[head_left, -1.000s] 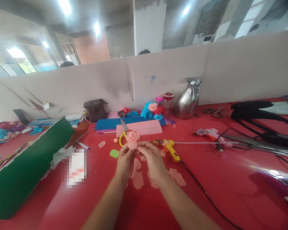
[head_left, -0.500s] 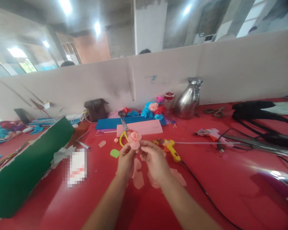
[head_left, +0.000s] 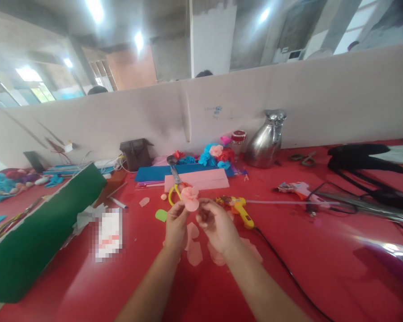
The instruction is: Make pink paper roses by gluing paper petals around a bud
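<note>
A pink paper flower (head_left: 190,198) is pinched at its lower left by my left hand (head_left: 177,223), fingers closed. My right hand (head_left: 218,226) is at the flower's right side, fingers curled, with the fingertips at the edge of an outer petal. Loose pink paper petals (head_left: 195,253) lie on the red table below and between my hands. Behind the flower are scissors (head_left: 175,179) with yellow handles, partly hidden by it. A yellow glue gun (head_left: 243,212) with a long clear glue stick lies just right of my right hand. The flower's underside is hidden.
A green board (head_left: 53,228) stands at the left. Blue paper (head_left: 147,173), pink paper (head_left: 215,178) and finished paper flowers (head_left: 210,155) lie at the back beside a jar (head_left: 238,142) and a metal jug (head_left: 265,141). A pink glue gun (head_left: 297,188) and the yellow gun's black cord (head_left: 285,264) are rightward.
The flower has tipped, so its broad outer petal shows more. My right hand's fingertips have shifted slightly right, widening the gap between my hands. The whole view has shifted a little.
</note>
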A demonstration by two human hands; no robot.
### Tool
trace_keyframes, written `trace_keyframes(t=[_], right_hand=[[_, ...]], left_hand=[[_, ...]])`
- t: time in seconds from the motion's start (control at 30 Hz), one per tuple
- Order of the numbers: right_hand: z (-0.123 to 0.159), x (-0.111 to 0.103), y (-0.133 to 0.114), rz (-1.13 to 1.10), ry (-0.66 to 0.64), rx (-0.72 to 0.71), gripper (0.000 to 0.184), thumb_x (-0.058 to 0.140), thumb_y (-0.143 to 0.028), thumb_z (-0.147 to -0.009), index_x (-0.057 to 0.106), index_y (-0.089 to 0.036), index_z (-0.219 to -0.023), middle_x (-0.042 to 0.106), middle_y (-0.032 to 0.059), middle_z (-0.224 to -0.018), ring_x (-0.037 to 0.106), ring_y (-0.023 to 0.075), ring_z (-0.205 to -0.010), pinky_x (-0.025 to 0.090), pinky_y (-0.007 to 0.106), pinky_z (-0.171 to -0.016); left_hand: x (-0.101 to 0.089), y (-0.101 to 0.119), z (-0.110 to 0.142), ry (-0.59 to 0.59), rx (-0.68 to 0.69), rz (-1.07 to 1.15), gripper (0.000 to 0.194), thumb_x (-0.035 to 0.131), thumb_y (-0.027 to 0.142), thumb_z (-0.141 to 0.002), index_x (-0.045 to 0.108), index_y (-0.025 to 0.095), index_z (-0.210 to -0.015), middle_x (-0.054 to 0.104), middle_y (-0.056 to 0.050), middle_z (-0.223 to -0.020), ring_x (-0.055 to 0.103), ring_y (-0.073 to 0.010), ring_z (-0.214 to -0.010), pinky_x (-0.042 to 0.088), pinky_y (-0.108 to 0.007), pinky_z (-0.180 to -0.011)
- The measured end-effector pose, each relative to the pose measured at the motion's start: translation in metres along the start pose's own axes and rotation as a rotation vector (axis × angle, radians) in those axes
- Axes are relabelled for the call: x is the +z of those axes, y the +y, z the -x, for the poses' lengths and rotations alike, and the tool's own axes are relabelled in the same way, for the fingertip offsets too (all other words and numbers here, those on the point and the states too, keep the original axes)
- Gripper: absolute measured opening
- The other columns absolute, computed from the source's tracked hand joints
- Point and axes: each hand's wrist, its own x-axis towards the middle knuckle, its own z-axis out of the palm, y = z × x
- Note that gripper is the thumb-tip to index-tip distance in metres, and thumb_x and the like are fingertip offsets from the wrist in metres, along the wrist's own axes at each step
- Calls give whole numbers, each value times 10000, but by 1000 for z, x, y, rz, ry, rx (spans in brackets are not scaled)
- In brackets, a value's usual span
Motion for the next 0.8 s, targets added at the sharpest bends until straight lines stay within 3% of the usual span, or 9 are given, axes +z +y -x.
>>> trace_keyframes(t=[0.17,0.33,0.8], right_hand=[[5,3,-1,157,-24,-77,165,599,-344,-728,635,-185,-749,605,-5,-638,490,92,-487,241,215,-416],[11,7,-1,419,-46,-173,142,646,-323,-716,623,-187,-750,539,-38,-537,438,85,-498,275,215,-472],[7,4,-5,262,-84,-136,129,607,-286,-715,562,-183,-652,508,-39,-536,427,82,-482,261,221,-461]], left_hand=[[1,7,2,36,45,-114,107,706,252,-670,692,167,-734,680,-20,-784,591,-141,-791,428,-255,-784],[0,10,2,21,50,-131,113,700,258,-675,705,172,-748,676,-13,-741,577,-130,-716,432,-246,-724],[-3,4,1,23,38,-164,76,700,230,-647,698,161,-680,650,7,-672,515,-115,-633,412,-242,-653]])
